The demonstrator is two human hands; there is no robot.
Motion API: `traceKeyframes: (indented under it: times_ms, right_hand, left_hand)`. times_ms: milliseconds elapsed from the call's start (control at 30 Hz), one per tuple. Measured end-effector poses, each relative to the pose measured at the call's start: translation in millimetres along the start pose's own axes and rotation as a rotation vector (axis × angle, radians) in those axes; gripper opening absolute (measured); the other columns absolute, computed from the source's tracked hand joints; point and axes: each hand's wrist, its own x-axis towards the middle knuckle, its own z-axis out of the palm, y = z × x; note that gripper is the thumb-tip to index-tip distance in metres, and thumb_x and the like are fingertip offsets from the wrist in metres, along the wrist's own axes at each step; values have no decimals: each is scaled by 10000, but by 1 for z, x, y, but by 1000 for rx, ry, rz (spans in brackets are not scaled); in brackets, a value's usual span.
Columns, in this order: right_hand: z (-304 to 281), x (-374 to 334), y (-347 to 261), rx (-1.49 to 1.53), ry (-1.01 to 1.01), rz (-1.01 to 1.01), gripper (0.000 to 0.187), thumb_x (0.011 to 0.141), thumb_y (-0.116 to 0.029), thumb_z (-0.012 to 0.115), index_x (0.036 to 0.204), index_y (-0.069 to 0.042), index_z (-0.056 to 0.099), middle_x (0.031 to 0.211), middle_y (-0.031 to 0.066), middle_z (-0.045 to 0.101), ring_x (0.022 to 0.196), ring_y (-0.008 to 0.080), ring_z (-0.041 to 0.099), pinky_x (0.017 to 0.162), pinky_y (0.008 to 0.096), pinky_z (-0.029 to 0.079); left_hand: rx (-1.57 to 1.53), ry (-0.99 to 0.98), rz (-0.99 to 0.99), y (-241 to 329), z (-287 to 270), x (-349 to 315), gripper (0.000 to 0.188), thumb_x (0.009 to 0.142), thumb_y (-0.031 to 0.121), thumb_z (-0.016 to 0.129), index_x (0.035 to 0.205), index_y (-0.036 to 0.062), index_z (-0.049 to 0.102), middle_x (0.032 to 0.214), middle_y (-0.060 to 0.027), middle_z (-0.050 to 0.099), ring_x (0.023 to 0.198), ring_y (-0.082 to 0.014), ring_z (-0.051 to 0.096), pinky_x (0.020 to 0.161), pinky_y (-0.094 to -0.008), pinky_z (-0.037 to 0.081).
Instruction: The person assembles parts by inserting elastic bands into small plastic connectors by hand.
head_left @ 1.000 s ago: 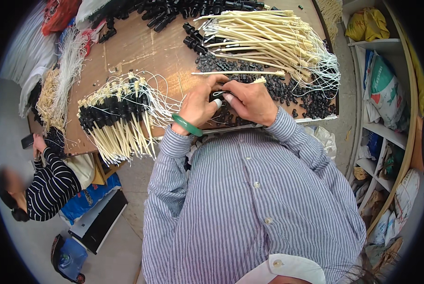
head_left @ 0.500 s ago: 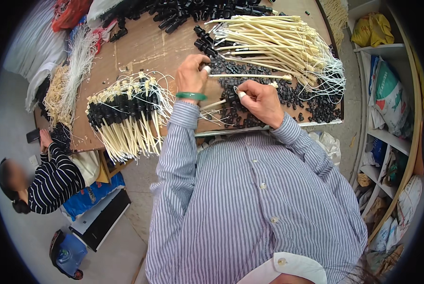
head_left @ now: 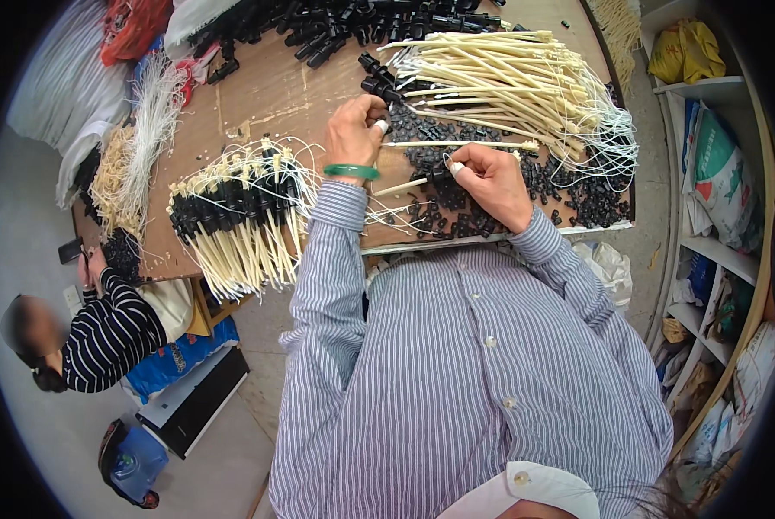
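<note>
My left hand point(head_left: 353, 134), a green bangle at its wrist, has its fingers curled together beside one end of a cream rod point(head_left: 456, 145). A white cover wraps its thumb; what the fingertips hold is hidden. My right hand point(head_left: 495, 183), its thumb also covered in white, is closed in a pinch. A thin pale loop shows at its fingertips, too small to make out. Under them is a dark fitting point(head_left: 440, 170), near a short cream tube point(head_left: 400, 187). Small black parts point(head_left: 578, 195) lie scattered around both hands.
Cream rods with white strings point(head_left: 508, 78) are heaped at the far right. Black fittings point(head_left: 318, 35) pile up at the back. Rods with black fittings point(head_left: 236, 208) lie bundled on the left. Another person point(head_left: 110, 329) sits at left holding a phone. Shelves point(head_left: 720, 259) stand at right.
The whole view has shifted slightly right and down. My right hand has moved a little to the right, its pinch unchanged. My left hand stays almost in place.
</note>
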Motion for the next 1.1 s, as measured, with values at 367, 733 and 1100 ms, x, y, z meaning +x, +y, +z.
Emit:
traceKeyframes:
  times_ms: [367, 733, 1100]
  right_hand:
    - [14, 13, 15, 128, 69, 84, 145, 794, -143, 631, 835, -13, 681, 517, 3, 521, 464, 47, 449, 445, 246, 357]
    - [15, 7, 9, 477, 46, 38, 114, 862, -101, 631, 886, 5, 663, 601, -51, 563, 537, 8, 457, 470, 202, 349]
    - [8, 3, 8, 758, 12, 61, 174, 881, -137, 635, 990, -7, 672, 636, -38, 582, 503, 34, 461, 448, 218, 353]
  left_hand:
    - [-690, -97, -105, 63, 18, -59, 191, 759, -100, 612, 913, 2, 660, 841, -22, 654, 767, -85, 623, 690, -208, 511]
    - [-488, -94, -133, 50, 20, -55, 220, 744, -34, 690, 961, 8, 688, 842, -43, 672, 746, -110, 643, 677, -234, 527]
    - [-189, 44, 305, 47, 13, -54, 304, 664, -2, 694, 963, 48, 692, 877, -94, 689, 749, -206, 675, 642, -298, 538]
